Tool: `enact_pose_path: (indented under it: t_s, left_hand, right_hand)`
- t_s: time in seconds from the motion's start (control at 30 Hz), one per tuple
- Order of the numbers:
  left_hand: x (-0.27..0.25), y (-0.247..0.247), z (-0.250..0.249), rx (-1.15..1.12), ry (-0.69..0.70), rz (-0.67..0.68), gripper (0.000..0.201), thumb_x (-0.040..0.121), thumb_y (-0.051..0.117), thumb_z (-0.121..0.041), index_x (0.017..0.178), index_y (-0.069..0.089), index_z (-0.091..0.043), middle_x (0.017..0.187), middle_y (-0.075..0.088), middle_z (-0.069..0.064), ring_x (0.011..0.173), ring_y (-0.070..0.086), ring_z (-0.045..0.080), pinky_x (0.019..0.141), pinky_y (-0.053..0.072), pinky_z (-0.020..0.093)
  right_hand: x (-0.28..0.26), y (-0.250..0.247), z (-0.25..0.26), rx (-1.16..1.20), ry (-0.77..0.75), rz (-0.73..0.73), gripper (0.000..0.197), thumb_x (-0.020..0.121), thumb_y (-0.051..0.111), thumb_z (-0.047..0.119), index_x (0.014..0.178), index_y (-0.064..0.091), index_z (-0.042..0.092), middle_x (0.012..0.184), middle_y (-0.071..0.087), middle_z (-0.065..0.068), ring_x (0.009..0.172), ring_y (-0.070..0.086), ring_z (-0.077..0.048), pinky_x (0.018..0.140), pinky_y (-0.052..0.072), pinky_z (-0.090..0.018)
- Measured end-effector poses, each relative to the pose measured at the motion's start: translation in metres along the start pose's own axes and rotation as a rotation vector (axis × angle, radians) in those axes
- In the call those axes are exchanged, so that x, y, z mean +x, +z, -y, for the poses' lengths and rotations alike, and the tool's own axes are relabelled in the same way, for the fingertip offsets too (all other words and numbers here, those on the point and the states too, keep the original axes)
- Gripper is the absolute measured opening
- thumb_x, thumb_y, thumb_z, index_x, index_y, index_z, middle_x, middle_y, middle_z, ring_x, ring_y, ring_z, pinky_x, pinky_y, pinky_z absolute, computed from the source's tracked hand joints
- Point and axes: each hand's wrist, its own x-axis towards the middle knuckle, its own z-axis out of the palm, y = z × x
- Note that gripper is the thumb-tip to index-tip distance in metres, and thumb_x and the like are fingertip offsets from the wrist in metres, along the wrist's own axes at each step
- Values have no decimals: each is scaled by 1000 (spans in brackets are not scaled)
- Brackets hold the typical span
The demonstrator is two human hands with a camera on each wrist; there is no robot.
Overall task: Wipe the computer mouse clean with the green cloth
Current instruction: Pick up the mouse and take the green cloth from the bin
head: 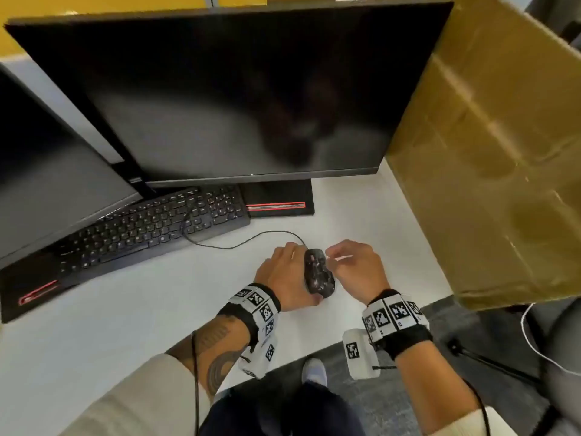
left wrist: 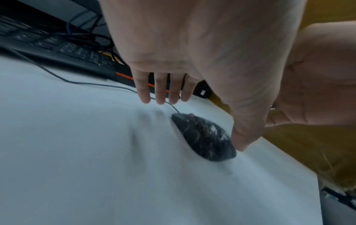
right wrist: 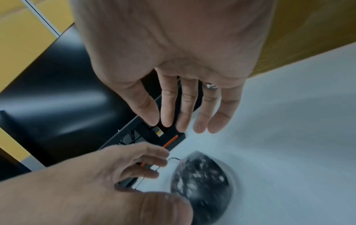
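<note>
1. Second monitor (head: 47, 158): dark screen at the far left of the white desk (head: 103, 325), its black base (head: 34, 294) marked with a red stripe
2. Keyboard (head: 151, 225): black, lying at an angle in front of both screens, partly tucked under them
3. Main monitor (head: 226, 96): large dark screen behind the hands; its flat base (head: 279, 199) carries a red stripe too
4. Cable (head: 239, 242): thin black lead that curves from the keyboard area across the desk to the nose of the mouse
5. Left hand (head: 283, 275): placed against the left flank of the mouse, back of the hand upward; the left wrist view shows the four fingers (left wrist: 159, 88) straight and close together, their tips above the desk beyond the mouse, while the thumb (left wrist: 244, 137) reaches down to its rear end
6. Mouse (head: 318, 273): black with pale speckles, resting on the desk near the front edge, between the two hands
7. Right hand (head: 355, 269): just right of the mouse, palm downward; the right wrist view shows the fingers (right wrist: 185, 109) loosely extended and slightly spread, holding nothing
8. Cardboard box (head: 490, 158): large and brown, standing at the right end of the desk
9. Green cloth: seen in none of the three views
</note>
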Motion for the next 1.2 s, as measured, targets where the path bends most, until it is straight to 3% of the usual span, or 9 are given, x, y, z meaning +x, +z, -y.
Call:
enact_pose_path:
  t_s: [0.07, 0.17, 0.3, 0.5, 0.63, 0.8, 0.93, 1.1, 1.2]
  left_hand:
    - [7, 9, 0, 25, 12, 0, 114, 65, 80, -66, 155, 28, -21, 155, 39, 1, 142, 39, 26, 112, 43, 45]
    - [16, 20, 3, 34, 46, -8, 124, 65, 83, -63, 161, 20, -17, 159, 36, 3, 147, 34, 26, 116, 41, 44]
    - [22, 20, 15, -23, 72, -34, 128, 65, 88, -50, 163, 15, -12, 157, 39, 7, 145, 38, 27, 115, 41, 41]
    - [3, -14, 72, -156, 67, -140, 135, 56, 94, -47, 162, 15, -19, 151, 41, 3, 139, 39, 23, 112, 41, 36]
    - [-23, -37, 129, -239, 49, -248, 135, 53, 95, -46, 161, 17, -27, 147, 42, -8, 137, 39, 14, 107, 40, 26]
    - [-61, -55, 193, -319, 25, -398, 134, 52, 96, -46, 160, 17, -35, 143, 38, -17, 138, 38, 6, 110, 39, 26]
    - [-83, -56, 229, -296, 39, -503, 133, 51, 96, -45, 158, 19, -36, 141, 38, -19, 137, 38, 4, 110, 41, 24]
    - [-96, -58, 269, -280, 70, -668, 131, 51, 99, -41, 156, 21, -41, 143, 40, -21, 139, 39, 0, 106, 29, 3]
    - [-93, -60, 285, -262, 92, -746, 134, 50, 102, -40, 157, 21, -42, 145, 43, -20, 139, 41, 0, 110, 30, 5]
  right_hand:
    - [1, 9, -12, -39, 47, 7, 19, 87, 70, 15, 104, 76, 21, 104, 75, 6, 91, 72, -18, 65, 43, -3]
    - [2, 28, -23, -73, 66, 37, 33, 87, 70, 12, 119, 72, 19, 110, 68, 4, 98, 66, -18, 61, 40, 2]
    - [7, 49, -20, -35, 56, -35, 32, 86, 69, 10, 117, 71, 18, 108, 66, 5, 96, 62, -16, 63, 39, 2]
    - [15, 87, 9, 218, 1, -89, 22, 86, 72, 6, 102, 71, 21, 109, 74, 3, 87, 73, -9, 74, 60, -19]
    - [30, 132, 42, 328, -84, -38, 20, 84, 76, 6, 91, 73, 25, 98, 74, -1, 85, 74, -23, 79, 65, -50]
    - [44, 195, 85, 365, -271, 67, 18, 84, 77, 3, 91, 75, 19, 91, 73, 2, 90, 70, -16, 79, 61, -39]
    - [46, 230, 108, 440, -393, 155, 16, 86, 76, -1, 92, 75, 14, 90, 72, -15, 80, 67, -12, 75, 57, -32]
    - [49, 260, 130, 478, -548, 251, 14, 80, 78, 15, 93, 75, 20, 90, 72, -5, 81, 69, -14, 78, 61, -40]
    - [58, 274, 135, 497, -610, 274, 20, 78, 77, 17, 98, 74, 18, 97, 73, -2, 92, 73, -22, 85, 63, -43]
